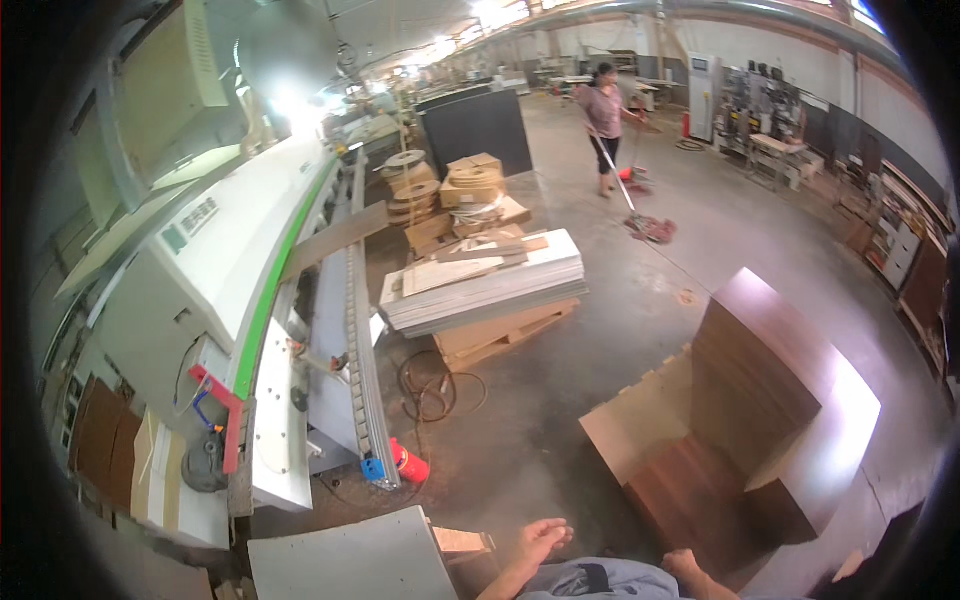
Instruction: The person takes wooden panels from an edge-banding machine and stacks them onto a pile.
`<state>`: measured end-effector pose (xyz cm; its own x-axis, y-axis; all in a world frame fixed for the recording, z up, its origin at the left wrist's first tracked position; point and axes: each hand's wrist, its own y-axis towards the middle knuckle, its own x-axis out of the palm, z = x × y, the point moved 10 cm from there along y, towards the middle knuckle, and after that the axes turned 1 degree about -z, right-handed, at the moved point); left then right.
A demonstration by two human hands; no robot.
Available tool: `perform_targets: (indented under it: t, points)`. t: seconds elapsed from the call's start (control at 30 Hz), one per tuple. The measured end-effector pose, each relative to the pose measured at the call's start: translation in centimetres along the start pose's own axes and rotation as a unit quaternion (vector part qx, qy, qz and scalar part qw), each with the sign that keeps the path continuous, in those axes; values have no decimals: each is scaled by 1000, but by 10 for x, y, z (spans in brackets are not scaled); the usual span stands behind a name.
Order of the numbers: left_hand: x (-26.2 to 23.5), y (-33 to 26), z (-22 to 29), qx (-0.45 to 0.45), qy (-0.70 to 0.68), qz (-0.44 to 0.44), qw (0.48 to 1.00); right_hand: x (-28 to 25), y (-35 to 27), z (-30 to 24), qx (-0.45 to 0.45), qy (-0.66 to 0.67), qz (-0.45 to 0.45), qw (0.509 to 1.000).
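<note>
My left hand is in front of my body at the lower edge, its fingers loosely bent and apart, with nothing visible in it. Low on the right, my right hand hangs beside my grey clothing, and its fingers are mostly hidden. Left of my left hand lies a pale grey panel, apart from the fingers. A brown wood-grain cabinet carcass, its near side uncovered, stands on the floor closest to my right hand.
A long white machine with a green strip and a conveyor rail runs along the left. Beyond me, grey boards are stacked on a wooden pallet, with a coiled hose nearby. Farther off, a person holds a mop.
</note>
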<state>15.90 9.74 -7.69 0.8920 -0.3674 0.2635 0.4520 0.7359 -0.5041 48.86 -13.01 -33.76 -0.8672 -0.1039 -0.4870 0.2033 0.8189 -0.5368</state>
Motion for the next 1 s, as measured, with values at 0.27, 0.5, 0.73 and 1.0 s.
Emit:
perform_targets:
  t: [0.27,0.5,0.73,1.0]
  points:
    - [11,1,-9,17,-9,11,1000,5,20,13,205,285,41,936]
    - [26,-13,-5,16,-16,50,998,-23,60,-49,199,333,11,922]
    - [39,-44,15,30,-7,94,995,-28,101,-89,149,243,-38,958]
    - [-14,-32,13,21,-40,131,990,-7,124,-138,139,288,-57,946]
